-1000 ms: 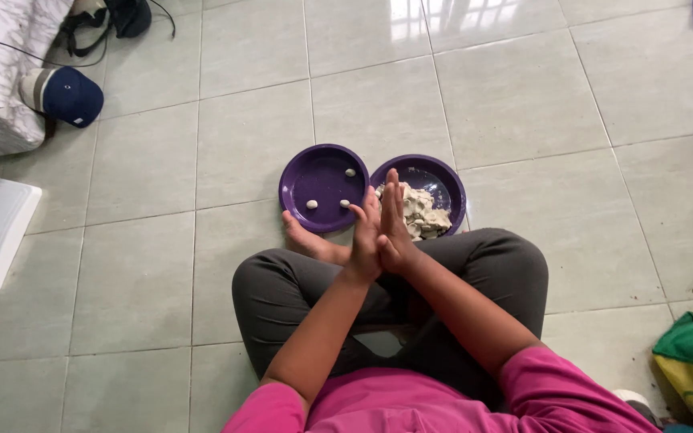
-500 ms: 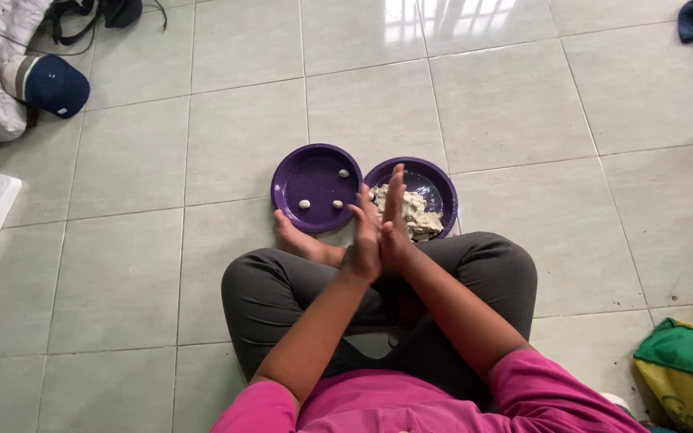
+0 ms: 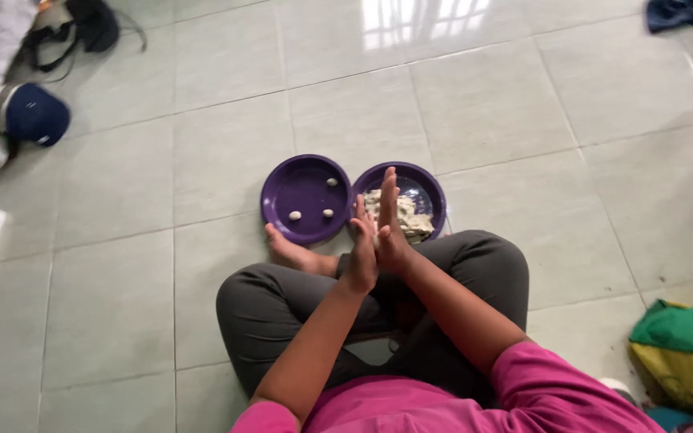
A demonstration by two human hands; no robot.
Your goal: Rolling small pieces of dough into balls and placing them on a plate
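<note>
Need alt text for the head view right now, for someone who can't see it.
A person sitting cross-legged on a tiled floor presses the left hand and right hand together, palm to palm. Just beyond them sit a purple plate with three small pale balls and a purple bowl of pale dough.

We sit cross-legged with both forearms reaching forward over our lap. Our left hand (image 3: 360, 256) and right hand (image 3: 391, 232) are pressed flat together, palm against palm, fingers straight and pointing away from us. The right hand's fingertips reach a little farther than the left's. Both wrists are nearly straight, and the elbows spread apart, wider than the joined hands, above our crossed legs.
</note>
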